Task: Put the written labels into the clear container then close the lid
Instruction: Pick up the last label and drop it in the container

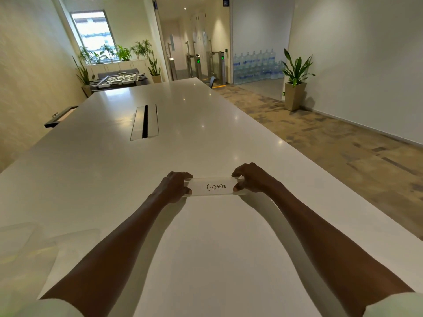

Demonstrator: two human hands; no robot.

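Note:
A long, flat clear container (214, 193) lies on the white table (206, 248) in front of me. Through its clear top a white label (216, 186) with the handwritten word "GIRAFEE" shows. My left hand (175, 186) grips the container's left end, fingers over the far edge and thumb on the near edge. My right hand (251, 178) grips the right end the same way. Whether the lid is fully seated I cannot tell.
A cable hatch (145, 122) is set into the table further ahead. The table's right edge runs diagonally beside patterned carpet (332, 145). A potted plant (295, 88) stands by the right wall. Faint clear shapes (34, 239) lie at the near left of the table.

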